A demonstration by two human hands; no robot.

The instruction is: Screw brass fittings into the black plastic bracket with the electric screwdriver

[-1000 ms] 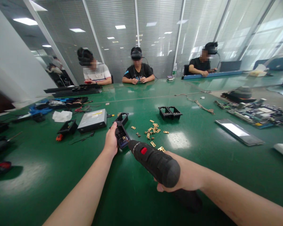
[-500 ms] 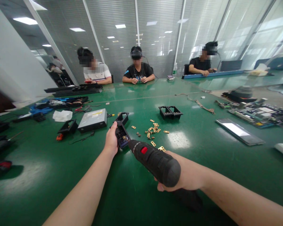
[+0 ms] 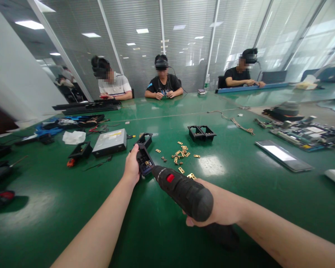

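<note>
My left hand (image 3: 132,166) grips a small black plastic housing (image 3: 144,160) standing on the green table (image 3: 167,230). A brass piece sits inside the housing. My right hand (image 3: 222,209) is wrapped round a black electric screwdriver (image 3: 182,191) with a red button, its tip pointing into the housing. Several small brass plates (image 3: 181,153) lie scattered just right of the housing.
A second black housing (image 3: 145,139) and a silver optical drive (image 3: 109,142) lie behind my left hand. Two more black housings (image 3: 201,133) sit further back. A metal bar (image 3: 283,156) and circuit boards (image 3: 307,134) are at right. Three people sit at the far edge.
</note>
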